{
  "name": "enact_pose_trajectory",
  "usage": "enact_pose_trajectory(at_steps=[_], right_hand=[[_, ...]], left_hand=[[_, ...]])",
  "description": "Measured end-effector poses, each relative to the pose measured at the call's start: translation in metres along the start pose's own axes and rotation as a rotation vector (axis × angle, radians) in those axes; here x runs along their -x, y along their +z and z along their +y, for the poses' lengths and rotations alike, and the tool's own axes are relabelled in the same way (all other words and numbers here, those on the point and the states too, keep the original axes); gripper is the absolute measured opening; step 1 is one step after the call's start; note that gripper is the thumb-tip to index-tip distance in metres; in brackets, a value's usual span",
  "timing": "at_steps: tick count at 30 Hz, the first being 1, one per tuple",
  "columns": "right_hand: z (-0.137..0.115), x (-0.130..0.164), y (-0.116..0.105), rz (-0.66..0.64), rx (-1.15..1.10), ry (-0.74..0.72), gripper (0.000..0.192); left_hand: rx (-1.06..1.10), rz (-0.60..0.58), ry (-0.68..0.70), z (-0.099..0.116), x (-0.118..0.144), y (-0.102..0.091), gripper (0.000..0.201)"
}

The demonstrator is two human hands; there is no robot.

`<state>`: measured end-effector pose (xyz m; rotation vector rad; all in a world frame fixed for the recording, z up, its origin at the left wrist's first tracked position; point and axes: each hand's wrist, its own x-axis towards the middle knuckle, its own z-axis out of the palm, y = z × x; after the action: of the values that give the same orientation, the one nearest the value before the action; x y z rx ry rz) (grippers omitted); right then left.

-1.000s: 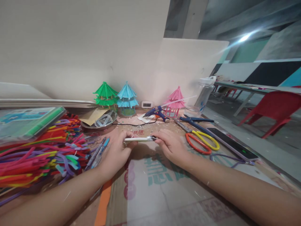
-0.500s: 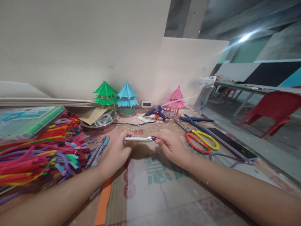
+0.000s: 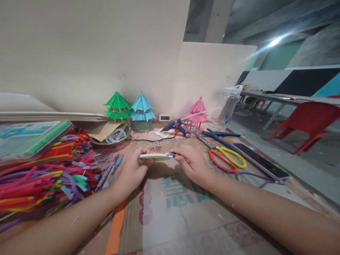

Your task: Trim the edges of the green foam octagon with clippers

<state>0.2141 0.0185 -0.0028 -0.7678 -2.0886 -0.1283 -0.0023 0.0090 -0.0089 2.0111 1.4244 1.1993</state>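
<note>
Above the counter [image 3: 140, 135], a thin whitish disc [image 3: 154, 156] is gripped by the left hand's [image 3: 129, 169] fingers [image 3: 148, 162] — a small dark piece [image 3: 173, 154] is pinched at its edge by the right hand [image 3: 195, 165].

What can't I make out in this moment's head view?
All in the head view:
Pale flat piece: nearly tilted edge-on, so its faces barely show; left hand covers one end.
Silvery item: too small to identify, partly covered by right hand.
Small white clock: digits too small to read.
Pipe cleaners: cut off by left edge.
</note>
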Motion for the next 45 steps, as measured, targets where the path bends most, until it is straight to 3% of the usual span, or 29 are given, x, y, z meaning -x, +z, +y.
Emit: enact_pose_trajectory(at_steps=[9, 18, 26, 36, 45], right_hand=[[-0.004, 0.000, -0.002, -0.037, 0.009, -0.055, 0.043], [-0.003, 0.000, -0.002, -0.027, 0.009, -0.070, 0.043], [-0.002, 0.000, -0.001, -0.001, 0.003, -0.084, 0.042], [-0.001, 0.001, 0.000, 0.001, -0.042, 0.019, 0.040], [-0.004, 0.000, -0.001, -0.034, -0.013, -0.037, 0.044]], left_hand=[[0.021, -0.039, 0.071, 0.017, 0.002, -0.001, 0.010], [0.025, -0.073, 0.059, 0.009, 0.002, 0.000, 0.010], [0.063, -0.075, 0.051, 0.015, 0.001, -0.001, 0.009], [0.046, -0.047, 0.028, 0.010, 0.001, 0.000, 0.011], [0.026, -0.059, 0.039, 0.020, 0.003, -0.001, 0.007]])
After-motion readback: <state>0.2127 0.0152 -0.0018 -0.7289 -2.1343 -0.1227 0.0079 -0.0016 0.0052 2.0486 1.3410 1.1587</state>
